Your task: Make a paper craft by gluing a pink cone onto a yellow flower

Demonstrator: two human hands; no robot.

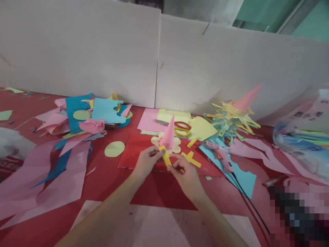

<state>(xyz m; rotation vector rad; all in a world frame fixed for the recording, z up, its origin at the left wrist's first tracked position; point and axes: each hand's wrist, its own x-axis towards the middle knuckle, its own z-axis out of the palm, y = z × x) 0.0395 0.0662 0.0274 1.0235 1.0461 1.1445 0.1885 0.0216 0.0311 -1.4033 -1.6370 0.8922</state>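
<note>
Between my two hands is a short yellow paper strip (166, 158). My left hand (147, 159) pinches its upper end, and my right hand (183, 169) grips the lower end with thumb and fingers. Just behind the strip a pink paper cone (169, 134) stands upright on a pale yellow flower-shaped paper (176, 145). Both rest on a red board (133, 151). More yellow strips (191, 159) lie to the right of my right hand. Beyond the cone are scissors (183, 128) with red and yellow handles.
A pink glue gun (222, 156) with a black cord lies on blue paper (246, 180) at the right. Behind it stands a fringed paper piece (231, 116) with a pink cone. Paper scraps (97, 111) pile up at the left, beside a pale yellow circle (114, 149). White panels (102, 51) close off the back.
</note>
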